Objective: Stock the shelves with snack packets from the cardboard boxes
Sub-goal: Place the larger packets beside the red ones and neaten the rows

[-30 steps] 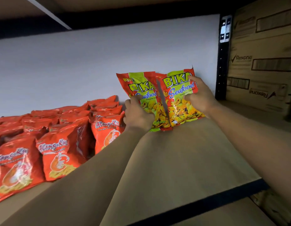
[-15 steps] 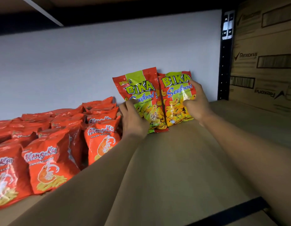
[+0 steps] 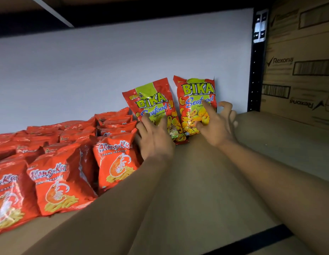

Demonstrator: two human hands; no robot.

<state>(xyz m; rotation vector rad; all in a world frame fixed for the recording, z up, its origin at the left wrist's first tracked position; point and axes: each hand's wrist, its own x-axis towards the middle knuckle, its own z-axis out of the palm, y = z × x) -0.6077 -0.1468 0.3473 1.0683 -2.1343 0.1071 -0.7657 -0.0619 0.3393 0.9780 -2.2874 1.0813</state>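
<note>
— Where the shelf board point(image 3: 196, 181) meets the white wall point(image 3: 104, 70), what stands?
— At twelve o'clock, the left BIKA Seafood packet point(image 3: 152, 103), tilted; the right BIKA Seafood packet point(image 3: 195, 94) upright just beside it.
— Hands?
— The left hand point(image 3: 154, 138) lays spread fingers on the left one; the right hand point(image 3: 217, 127), loosely open, touches the right one by index finger. Neither grasps.
— Alang-Ku prawn cracker packets point(image 3: 114, 159) at nine o'clock, Rexona cardboard boxes point(image 3: 298, 70) at two.
</note>
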